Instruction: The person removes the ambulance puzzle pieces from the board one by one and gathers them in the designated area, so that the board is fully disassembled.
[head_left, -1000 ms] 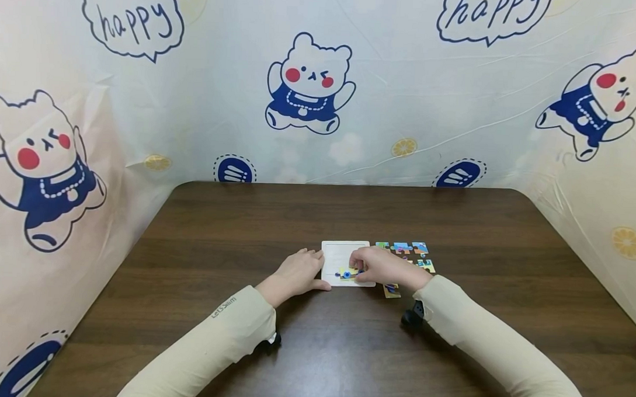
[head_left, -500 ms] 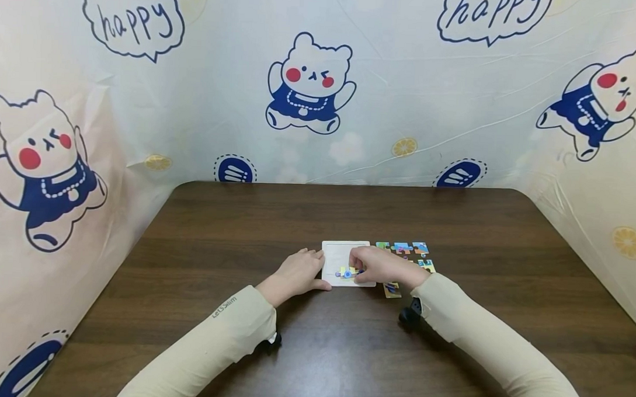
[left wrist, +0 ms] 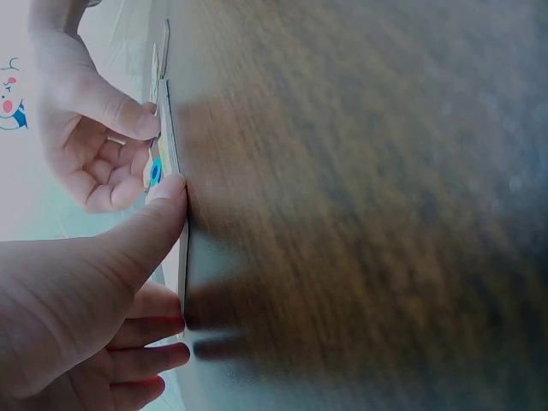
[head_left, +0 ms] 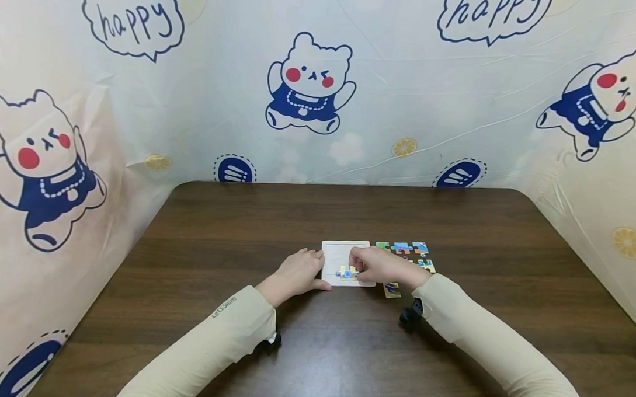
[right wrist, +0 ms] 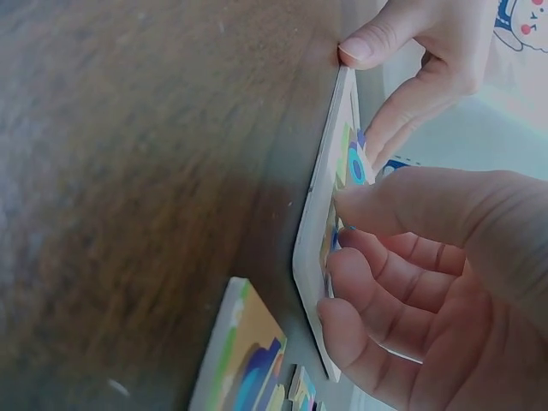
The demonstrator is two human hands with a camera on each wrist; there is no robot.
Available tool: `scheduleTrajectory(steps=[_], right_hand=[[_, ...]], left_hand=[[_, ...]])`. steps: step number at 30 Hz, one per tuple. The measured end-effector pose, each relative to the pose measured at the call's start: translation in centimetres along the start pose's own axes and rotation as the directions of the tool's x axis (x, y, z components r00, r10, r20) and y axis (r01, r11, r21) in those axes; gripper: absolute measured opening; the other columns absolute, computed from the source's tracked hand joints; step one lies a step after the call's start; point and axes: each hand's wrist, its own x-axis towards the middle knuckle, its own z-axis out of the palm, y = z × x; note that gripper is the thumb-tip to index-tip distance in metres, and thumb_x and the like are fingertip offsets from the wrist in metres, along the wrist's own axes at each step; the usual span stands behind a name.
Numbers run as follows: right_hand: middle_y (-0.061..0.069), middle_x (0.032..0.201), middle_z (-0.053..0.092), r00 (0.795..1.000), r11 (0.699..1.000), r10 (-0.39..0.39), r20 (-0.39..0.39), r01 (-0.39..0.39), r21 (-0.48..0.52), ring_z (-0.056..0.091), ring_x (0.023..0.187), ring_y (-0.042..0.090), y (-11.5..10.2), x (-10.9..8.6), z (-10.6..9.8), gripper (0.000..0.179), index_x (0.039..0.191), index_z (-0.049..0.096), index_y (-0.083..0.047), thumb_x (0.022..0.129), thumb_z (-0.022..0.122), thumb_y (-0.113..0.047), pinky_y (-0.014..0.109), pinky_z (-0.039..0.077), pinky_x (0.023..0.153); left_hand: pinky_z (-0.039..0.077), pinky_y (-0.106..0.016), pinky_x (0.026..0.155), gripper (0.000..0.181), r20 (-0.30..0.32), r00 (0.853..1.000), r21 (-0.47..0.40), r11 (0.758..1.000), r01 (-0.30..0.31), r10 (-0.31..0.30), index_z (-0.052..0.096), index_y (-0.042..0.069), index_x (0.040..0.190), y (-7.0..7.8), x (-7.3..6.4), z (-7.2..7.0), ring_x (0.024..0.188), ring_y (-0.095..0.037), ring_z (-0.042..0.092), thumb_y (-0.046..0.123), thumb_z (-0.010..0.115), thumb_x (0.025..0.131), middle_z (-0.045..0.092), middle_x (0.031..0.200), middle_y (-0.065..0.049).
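A white puzzle tray [head_left: 337,252] lies flat on the table. My left hand [head_left: 297,271] steadies its near left corner, the thumb at the front edge and the extended fingers along the left side. Over the tray's near right part, my right hand [head_left: 381,265] pinches a small jigsaw piece between thumb and forefinger. A yellow-and-blue jigsaw piece [head_left: 347,274] with a round blue ring shows left of those fingertips, low in the tray; in the right wrist view this ringed piece [right wrist: 356,163] stands slightly tilted. The right fingers hide what lies beneath them.
Several loose jigsaw pieces [head_left: 401,248] lie in rows right of the tray, partly covered by the right hand. One brown-and-blue piece [head_left: 391,290] sits nearest the front. The brown wooden table [head_left: 233,219] backs onto a printed cloth [head_left: 195,101].
The ringed piece has tilted a little and catches more light. My right wrist has shifted slightly left. My left hand and the tray have stayed put.
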Motion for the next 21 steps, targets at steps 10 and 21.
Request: scheduleTrajectory(steps=[10,21], right_hand=[[-0.006,0.071,0.051,0.999,1.000,-0.028,-0.019,0.028,-0.011,0.045,0.060,0.008,0.0,0.0,0.0,0.015,0.092,0.057,-0.007,0.080,0.066,-0.003,0.022,0.041,0.055],[-0.003,0.072,0.053,0.999,0.997,-0.028,-0.043,0.031,0.068,0.046,0.056,0.009,0.1,-0.5,-0.3,0.015,0.094,0.056,-0.006,0.082,0.065,-0.003,0.023,0.041,0.049]], left_hand=[[0.038,-0.040,0.096,0.053,-0.038,0.999,-0.031,0.999,-0.029,0.028,0.059,-0.001,0.095,-0.5,0.0,0.7,0.099,-0.027,0.058,0.047,0.070,0.077,0.060,0.103,-0.014],[0.039,-0.041,0.095,0.049,0.003,1.000,-0.010,1.000,-0.001,0.001,0.060,0.001,0.095,-0.1,0.1,0.2,0.099,-0.026,0.058,0.046,0.070,0.077,0.060,0.106,-0.012]])
